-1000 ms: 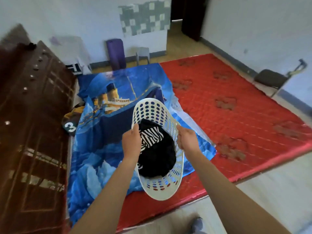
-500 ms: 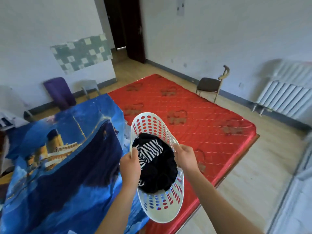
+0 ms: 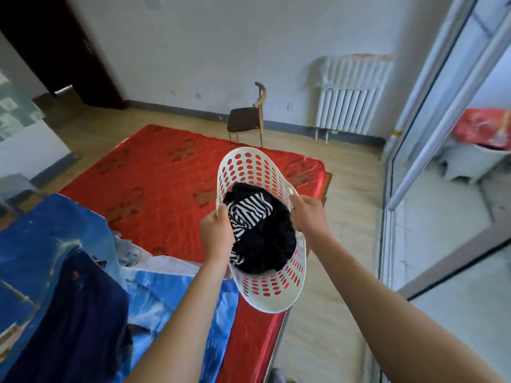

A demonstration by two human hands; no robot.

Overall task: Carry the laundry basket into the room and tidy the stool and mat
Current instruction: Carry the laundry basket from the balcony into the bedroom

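Head view, carrying phase. Over the last second the view has swung rightward: the dark cabinet has left the frame, and the radiator (image 3: 351, 98) at 1 o'clock and the sliding glass door (image 3: 431, 128) at 3 o'clock have come in. The grip is unchanged: the left hand (image 3: 217, 234) and right hand (image 3: 308, 214) each have fingers wrapped closed on opposite rims of the white perforated laundry basket (image 3: 269, 288), held at centre above the corner of the red mat (image 3: 154, 183). Black and striped clothes (image 3: 260, 230) lie inside. The chair (image 3: 244, 120) stands at 12 o'clock. Judgement: the person is turning toward the door; both tidying steps remain.
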